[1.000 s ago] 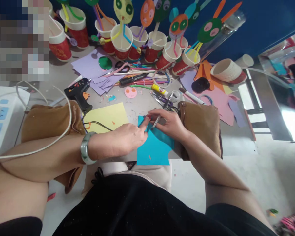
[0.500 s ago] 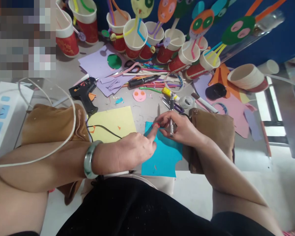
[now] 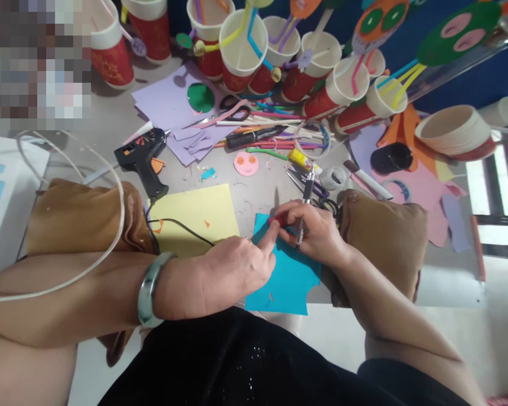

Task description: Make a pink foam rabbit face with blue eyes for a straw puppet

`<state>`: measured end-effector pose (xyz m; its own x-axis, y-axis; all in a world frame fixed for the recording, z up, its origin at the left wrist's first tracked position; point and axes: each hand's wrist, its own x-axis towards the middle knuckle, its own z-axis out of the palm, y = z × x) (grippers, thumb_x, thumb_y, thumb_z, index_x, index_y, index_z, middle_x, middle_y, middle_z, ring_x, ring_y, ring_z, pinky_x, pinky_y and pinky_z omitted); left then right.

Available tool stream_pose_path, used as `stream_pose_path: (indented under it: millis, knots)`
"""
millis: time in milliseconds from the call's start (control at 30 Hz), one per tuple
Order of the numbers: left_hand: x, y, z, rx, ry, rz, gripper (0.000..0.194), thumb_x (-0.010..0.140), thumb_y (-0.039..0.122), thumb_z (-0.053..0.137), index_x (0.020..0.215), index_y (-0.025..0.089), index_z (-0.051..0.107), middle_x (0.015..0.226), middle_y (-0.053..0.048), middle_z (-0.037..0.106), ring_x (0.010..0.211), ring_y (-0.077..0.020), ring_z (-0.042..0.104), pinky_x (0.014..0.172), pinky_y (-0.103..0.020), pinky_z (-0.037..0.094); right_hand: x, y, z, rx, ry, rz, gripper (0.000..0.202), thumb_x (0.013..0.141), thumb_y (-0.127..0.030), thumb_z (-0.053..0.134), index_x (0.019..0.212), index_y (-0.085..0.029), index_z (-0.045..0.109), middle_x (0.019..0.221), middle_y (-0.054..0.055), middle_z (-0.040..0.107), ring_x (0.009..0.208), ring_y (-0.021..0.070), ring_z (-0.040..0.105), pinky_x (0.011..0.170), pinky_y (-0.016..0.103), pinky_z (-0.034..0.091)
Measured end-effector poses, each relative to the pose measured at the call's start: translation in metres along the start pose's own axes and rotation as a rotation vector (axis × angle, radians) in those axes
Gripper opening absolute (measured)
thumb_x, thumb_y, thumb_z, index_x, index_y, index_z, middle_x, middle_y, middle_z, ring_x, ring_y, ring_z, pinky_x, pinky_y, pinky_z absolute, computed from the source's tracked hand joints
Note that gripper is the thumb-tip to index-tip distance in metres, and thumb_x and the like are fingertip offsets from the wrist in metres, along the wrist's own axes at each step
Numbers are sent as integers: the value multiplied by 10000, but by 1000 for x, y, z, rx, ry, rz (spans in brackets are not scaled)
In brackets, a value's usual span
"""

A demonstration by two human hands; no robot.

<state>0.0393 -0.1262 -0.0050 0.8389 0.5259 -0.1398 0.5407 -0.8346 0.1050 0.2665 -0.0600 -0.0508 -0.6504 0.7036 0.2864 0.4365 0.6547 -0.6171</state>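
Observation:
Blue paper (image 3: pixel 285 282) with a cut-out notch at its right edge lies on the table before me. My left hand (image 3: pixel 232 268), with a jade bangle at the wrist, reaches over its left side, index finger extended to the fingertips of the other hand. My right hand (image 3: pixel 315 228) is closed around a silver pen (image 3: pixel 309 189), which slants up between the fingers. A small red thing shows where the fingertips meet; it is too small to name. Yellow paper (image 3: pixel 195 211) lies to the left, partly under my left forearm.
A black glue gun (image 3: pixel 141 160) with its cord lies at the left. Red-and-white cups (image 3: pixel 241 51) with paper figures line the back. Brown cushions (image 3: pixel 383 242) flank the work area. Scissors, straws, a marker (image 3: pixel 256 136) and a pink face disc (image 3: pixel 246 163) lie ahead.
The view has shifted slightly and come closer to the table. Both hands stay together at the blue paper's upper edge, and the pen is tilted more to the right.

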Motion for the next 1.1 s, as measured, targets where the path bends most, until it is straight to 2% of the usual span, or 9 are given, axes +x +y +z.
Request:
stream_pose_path:
  millis: [233, 533, 733, 833, 1000, 1100]
  knots:
    - [-4, 4, 8, 51, 106, -21, 191, 952, 50, 496, 986, 82, 682, 1523, -356, 545, 479, -92, 599, 380, -273, 377, 0, 1, 0, 38, -2, 6, 278, 910, -217, 740, 907, -266, 467, 949, 35, 783, 779, 173, 762, 623, 284, 572]
    - [-3, 1, -2, 52, 17, 28, 304, 906, -3, 454, 1065, 41, 710, 1546, -368, 503, 439, -73, 567, 377, -260, 398, 1, -2, -2, 78, -23, 37, 258, 895, -210, 740, 892, -262, 487, 930, 30, 791, 790, 182, 776, 653, 289, 585]
    - [-2, 7, 7, 3, 36, -34, 290, 913, 15, 494, 1096, 46, 718, 1569, -349, 493, 516, -100, 648, 410, -253, 460, 2, -1, -9, 65, -57, 1, 272, 804, -94, 673, 947, -261, 512, 999, 48, 794, 817, 191, 778, 662, 297, 600]
    - [-2, 9, 11, -23, 39, -56, 282, 940, 31, 486, 1097, 55, 719, 1589, -344, 472, 524, -103, 656, 416, -259, 475, 1, -1, -12, 54, 14, -10, 303, 789, -61, 644, 952, -268, 494, 979, 41, 789, 760, 174, 761, 618, 285, 589]
    - [-3, 9, 10, -34, 75, -67, 182, 907, 36, 532, 923, 91, 705, 1570, -349, 481, 472, -118, 632, 375, -288, 448, -1, 3, -12, -41, 267, -24, 277, 841, -146, 730, 932, -274, 503, 835, 2, 763, 655, 153, 721, 537, 257, 536]
    - [-2, 8, 8, -46, 67, -60, 135, 888, 44, 554, 844, 106, 666, 1556, -352, 492, 448, -106, 608, 358, -283, 416, -1, 5, -13, -33, 250, -37, 270, 840, -152, 742, 936, -271, 520, 820, 0, 760, 656, 157, 725, 554, 262, 548]
